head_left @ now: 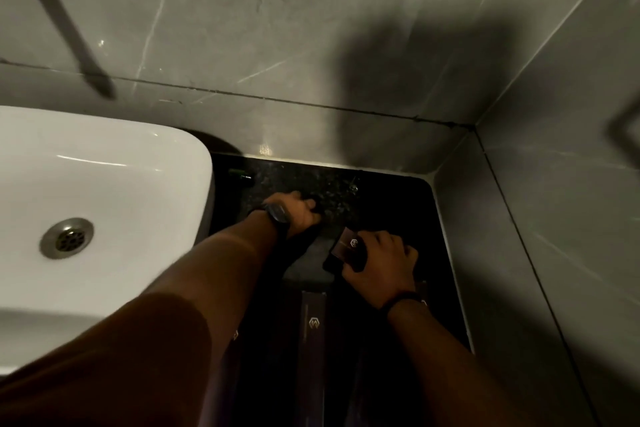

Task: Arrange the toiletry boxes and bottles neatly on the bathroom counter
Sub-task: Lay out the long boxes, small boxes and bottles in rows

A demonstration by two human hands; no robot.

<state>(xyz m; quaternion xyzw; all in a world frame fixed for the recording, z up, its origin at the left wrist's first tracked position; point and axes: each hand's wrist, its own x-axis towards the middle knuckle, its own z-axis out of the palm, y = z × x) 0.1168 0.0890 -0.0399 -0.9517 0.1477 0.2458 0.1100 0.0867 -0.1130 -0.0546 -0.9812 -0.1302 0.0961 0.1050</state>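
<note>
The right hand [379, 267] is clamped on a small dark box [348, 250] above the bench [391, 198], while the left hand [299, 213], fingers curled, rests just beyond it.

Two hands, left [299, 210] and right [379, 262]; one small dark box [348, 248]; one long dark box [313, 340]; one white sink [104, 184]; further boxes too dim to count.

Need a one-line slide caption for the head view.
Right hand grips a small dark box over the black counter beside a white sink; left hand rests farther back.
</note>
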